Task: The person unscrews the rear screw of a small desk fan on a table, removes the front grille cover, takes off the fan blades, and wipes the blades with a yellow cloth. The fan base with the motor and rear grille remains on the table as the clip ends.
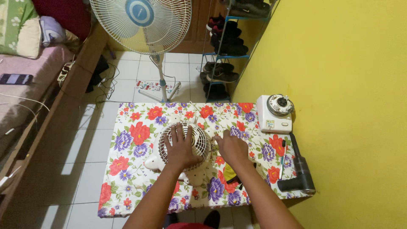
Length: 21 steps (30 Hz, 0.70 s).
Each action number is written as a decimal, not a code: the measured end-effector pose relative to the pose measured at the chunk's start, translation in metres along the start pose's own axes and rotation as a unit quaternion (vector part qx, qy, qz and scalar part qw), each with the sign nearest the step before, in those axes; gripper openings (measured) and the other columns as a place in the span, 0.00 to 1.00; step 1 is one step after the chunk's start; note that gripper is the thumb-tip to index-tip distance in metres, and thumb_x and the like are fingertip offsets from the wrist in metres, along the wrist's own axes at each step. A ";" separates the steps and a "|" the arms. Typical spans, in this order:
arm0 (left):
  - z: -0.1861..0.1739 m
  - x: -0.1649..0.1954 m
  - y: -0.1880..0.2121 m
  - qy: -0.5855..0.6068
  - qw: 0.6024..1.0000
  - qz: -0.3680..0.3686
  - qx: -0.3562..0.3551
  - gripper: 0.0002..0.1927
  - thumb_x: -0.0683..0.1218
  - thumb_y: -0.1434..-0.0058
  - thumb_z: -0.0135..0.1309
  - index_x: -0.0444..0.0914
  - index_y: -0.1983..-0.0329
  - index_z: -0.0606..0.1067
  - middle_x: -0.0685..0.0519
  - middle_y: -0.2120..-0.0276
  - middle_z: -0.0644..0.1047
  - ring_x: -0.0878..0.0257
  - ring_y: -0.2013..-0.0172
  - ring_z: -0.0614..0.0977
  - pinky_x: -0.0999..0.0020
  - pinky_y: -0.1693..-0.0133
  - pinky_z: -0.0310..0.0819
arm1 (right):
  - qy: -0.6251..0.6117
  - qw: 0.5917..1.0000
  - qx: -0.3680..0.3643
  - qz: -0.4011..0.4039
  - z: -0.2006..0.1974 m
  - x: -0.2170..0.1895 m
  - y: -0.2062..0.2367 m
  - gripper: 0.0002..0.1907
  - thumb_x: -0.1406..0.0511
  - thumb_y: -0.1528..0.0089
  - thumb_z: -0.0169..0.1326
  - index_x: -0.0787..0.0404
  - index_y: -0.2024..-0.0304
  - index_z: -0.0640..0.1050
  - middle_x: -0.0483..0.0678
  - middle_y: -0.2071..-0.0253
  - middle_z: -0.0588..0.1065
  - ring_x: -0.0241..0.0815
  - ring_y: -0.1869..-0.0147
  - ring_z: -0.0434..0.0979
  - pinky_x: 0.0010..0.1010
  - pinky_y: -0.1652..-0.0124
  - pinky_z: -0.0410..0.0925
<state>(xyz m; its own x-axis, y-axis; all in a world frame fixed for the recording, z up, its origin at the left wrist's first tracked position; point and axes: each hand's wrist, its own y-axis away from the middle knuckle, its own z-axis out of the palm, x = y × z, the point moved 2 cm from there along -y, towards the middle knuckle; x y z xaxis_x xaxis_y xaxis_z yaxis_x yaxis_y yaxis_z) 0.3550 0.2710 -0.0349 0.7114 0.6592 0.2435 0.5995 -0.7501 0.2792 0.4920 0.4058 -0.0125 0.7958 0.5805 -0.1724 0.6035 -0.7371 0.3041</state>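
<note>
A floral tablecloth (127, 169) in red and purple covers the tabletop. At its far right corner sits a white box-shaped appliance (274, 113) with a round metal dial on top. Along the right edge lies a black handheld tool (300, 171), with a slim green-tipped pen-like item (283, 160) just beside it. Beyond the far edge stands a white pedestal fan (142, 25) on the tiled floor, near a blue shoe rack (224, 51). A bed (25, 76) lies far left.
</note>
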 end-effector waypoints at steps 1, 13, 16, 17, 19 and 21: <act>0.000 0.001 0.000 0.000 1.000 0.002 0.000 0.68 0.69 0.56 0.67 0.48 0.20 0.41 0.40 0.22 0.35 0.44 0.23 0.33 0.34 0.30 0.26 | -0.038 0.995 0.061 -0.071 -0.002 -0.001 0.001 0.23 0.51 0.32 0.49 0.62 0.47 0.69 0.62 0.56 0.78 0.61 0.51 0.80 0.50 0.54 0.71; -0.001 0.002 -0.001 0.010 1.000 -0.006 -0.014 0.69 0.69 0.56 0.67 0.48 0.21 0.40 0.41 0.22 0.34 0.44 0.24 0.32 0.36 0.30 0.27 | -0.086 0.986 0.063 -0.124 -0.008 -0.002 0.000 0.20 0.54 0.35 0.51 0.59 0.48 0.72 0.61 0.56 0.77 0.59 0.52 0.80 0.49 0.55 0.71; -0.001 0.002 0.000 -0.001 1.000 -0.005 -0.014 0.69 0.70 0.56 0.67 0.48 0.20 0.40 0.41 0.22 0.35 0.44 0.24 0.32 0.35 0.30 0.26 | -0.154 0.953 0.145 -0.217 -0.010 -0.005 0.003 0.23 0.57 0.44 0.56 0.62 0.51 0.73 0.64 0.58 0.75 0.62 0.58 0.80 0.49 0.62 0.72; -0.002 0.002 0.000 0.004 1.000 -0.005 -0.011 0.69 0.70 0.56 0.68 0.48 0.20 0.40 0.41 0.22 0.35 0.44 0.23 0.32 0.35 0.30 0.27 | -0.125 0.966 0.139 -0.178 -0.008 -0.004 0.002 0.25 0.56 0.43 0.57 0.63 0.49 0.72 0.65 0.57 0.74 0.64 0.57 0.79 0.51 0.62 0.71; -0.001 0.002 0.000 0.013 1.000 -0.004 -0.005 0.69 0.69 0.58 0.68 0.48 0.21 0.40 0.40 0.22 0.35 0.44 0.23 0.32 0.35 0.30 0.27 | -0.077 0.988 0.097 -0.089 -0.004 -0.001 -0.003 0.25 0.52 0.37 0.55 0.63 0.46 0.71 0.65 0.56 0.76 0.65 0.53 0.79 0.52 0.58 0.70; 0.000 0.001 0.000 0.010 1.000 0.002 0.006 0.69 0.69 0.57 0.68 0.48 0.21 0.41 0.40 0.22 0.36 0.44 0.23 0.33 0.34 0.30 0.27 | -0.038 0.999 0.017 0.004 0.000 0.002 -0.007 0.25 0.48 0.26 0.46 0.62 0.46 0.72 0.62 0.55 0.79 0.61 0.50 0.81 0.51 0.50 0.70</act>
<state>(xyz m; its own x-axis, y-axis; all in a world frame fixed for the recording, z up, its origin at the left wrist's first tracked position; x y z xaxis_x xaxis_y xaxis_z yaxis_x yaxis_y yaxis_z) 0.3555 0.2715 -0.0346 0.7060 0.6577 0.2627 0.6017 -0.7527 0.2673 0.4899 0.4121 -0.0153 0.8014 0.5476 -0.2408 0.5973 -0.7540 0.2733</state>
